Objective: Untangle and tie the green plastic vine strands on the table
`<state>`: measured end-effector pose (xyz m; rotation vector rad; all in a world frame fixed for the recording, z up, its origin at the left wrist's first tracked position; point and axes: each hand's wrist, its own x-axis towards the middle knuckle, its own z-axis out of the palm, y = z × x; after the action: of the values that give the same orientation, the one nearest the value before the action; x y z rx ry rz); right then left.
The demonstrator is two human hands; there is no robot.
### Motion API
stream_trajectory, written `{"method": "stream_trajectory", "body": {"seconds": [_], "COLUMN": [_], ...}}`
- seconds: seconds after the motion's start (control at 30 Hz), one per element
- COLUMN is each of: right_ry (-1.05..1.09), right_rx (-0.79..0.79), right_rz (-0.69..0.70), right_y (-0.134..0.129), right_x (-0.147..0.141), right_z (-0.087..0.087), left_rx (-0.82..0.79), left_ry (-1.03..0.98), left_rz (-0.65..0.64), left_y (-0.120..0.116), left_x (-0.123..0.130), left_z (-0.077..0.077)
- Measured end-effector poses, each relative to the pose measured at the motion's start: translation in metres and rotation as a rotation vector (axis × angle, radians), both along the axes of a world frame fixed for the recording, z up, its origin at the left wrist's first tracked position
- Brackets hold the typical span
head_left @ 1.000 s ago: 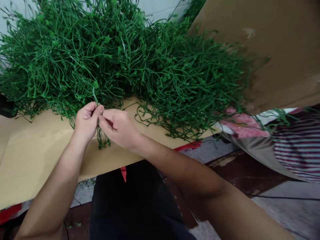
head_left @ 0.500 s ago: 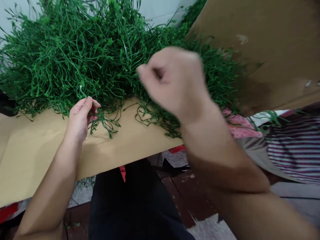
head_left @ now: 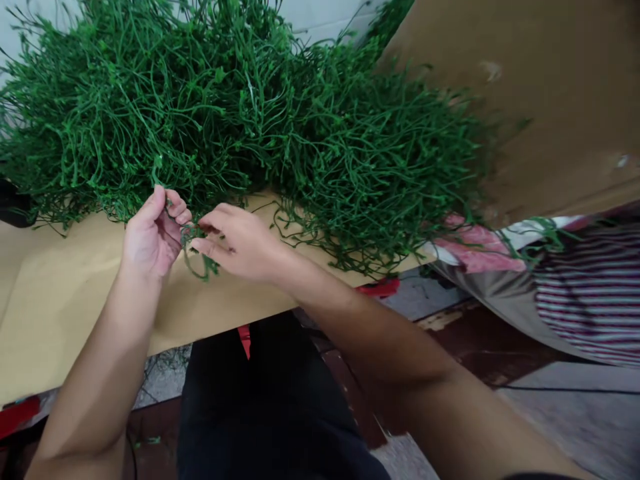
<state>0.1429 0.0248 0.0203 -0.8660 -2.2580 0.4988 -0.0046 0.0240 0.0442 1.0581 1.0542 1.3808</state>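
A big tangled heap of thin green plastic stems (head_left: 200, 100) lies across the back of the tan cardboard surface (head_left: 220, 300). At the heap's front edge, my left hand (head_left: 157, 230) has its fingers curled round a small green sprig (head_left: 193, 237). Close on its right, my right hand (head_left: 237, 241) has thumb and fingers bent toward the same sprig. Whether they pinch any of its strands is too small to tell. Part of the sprig loops down between the two hands over the cardboard.
An upright brown cardboard panel (head_left: 550, 100) stands at the back right. Below it are a pink cloth (head_left: 485, 247) and a striped cloth (head_left: 590, 287). My dark-clothed lap (head_left: 260, 407) is under the front edge. A dark object (head_left: 15, 203) sits at the far left.
My right hand has come down and left from above the heap to beside my left hand. My left hand has turned slightly, and the sprig's strands are now gathered between both hands.
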Motion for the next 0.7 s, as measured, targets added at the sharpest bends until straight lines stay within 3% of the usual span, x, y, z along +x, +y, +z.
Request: {"method": "stream_trajectory", "body": {"seconds": [0.1, 0.17, 0.3, 0.53, 0.7], "right_ry": [0.109, 0.213, 0.324, 0.433, 0.438], "right_rx": [-0.199, -0.241, -0.161, 0.032, 0.058], "right_rz": [0.099, 0.128, 0.05, -0.219, -0.246], "right_y": [0.0, 0.003, 0.005, 0.008, 0.008], "right_x": [-0.013, -0.014, -0.012, -0.005, 0.003], "right_z": [-0.006, -0.006, -0.007, -0.009, -0.011], "left_rx": [0.024, 0.042, 0.122, 0.171, 0.145], "left_ry": [0.024, 0.043, 0.079, 0.184, 0.216], "left_rz": [0.017, 0.054, 0.1, 0.028, -0.049], "left_y": [-0.001, -0.001, -0.001, -0.003, -0.001], "left_x": [-0.004, -0.004, 0.0, -0.001, 0.007], "left_z": [0.0, 0.0, -0.007, -0.02, -0.021]}}
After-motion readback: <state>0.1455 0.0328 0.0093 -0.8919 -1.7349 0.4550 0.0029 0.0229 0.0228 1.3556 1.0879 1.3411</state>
